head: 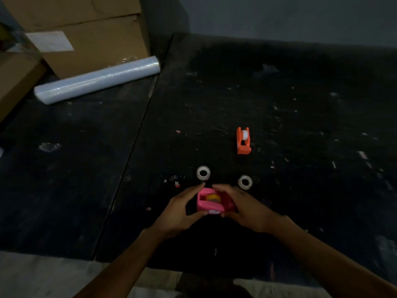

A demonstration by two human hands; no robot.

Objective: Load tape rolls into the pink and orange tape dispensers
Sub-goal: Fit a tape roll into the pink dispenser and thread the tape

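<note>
Head: pink dispenser (pixel 209 204) between 2 hands.

I see a matt, scuffed black table (pixel 236 93); glossy plastic dispensers, pink (pixel 206 204) and orange (pixel 243 141); shiny film roll (pixel 96 80); cardboard boxes (pixel 86 29).

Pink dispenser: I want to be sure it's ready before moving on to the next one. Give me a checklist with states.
1. Pink dispenser held in both hands, left hand and right hand: ok.
2. Yellowish roll sits inside it: ok.
3. Roll fully seated on its hub: cannot tell.
4. Orange dispenser already holds a white roll: ok.
5. Two spare rolls lie flat on the table close by: ok.
</note>
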